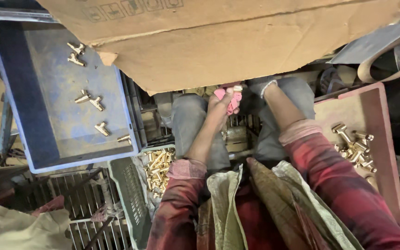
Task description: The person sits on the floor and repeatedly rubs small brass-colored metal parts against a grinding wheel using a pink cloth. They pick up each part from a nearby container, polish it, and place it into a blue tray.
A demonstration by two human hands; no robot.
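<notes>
Apparently mid-wipe, the left hand (pixel 219 107) pinches a pink cloth (pixel 234 99) around a small brass fitting (pixel 238 88), while the right hand's grip is hidden under the cardboard (pixel 237 41).

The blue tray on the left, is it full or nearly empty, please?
Nearly empty: the blue tray holds only a few scattered brass fittings, and most of its floor shows bare.
</notes>
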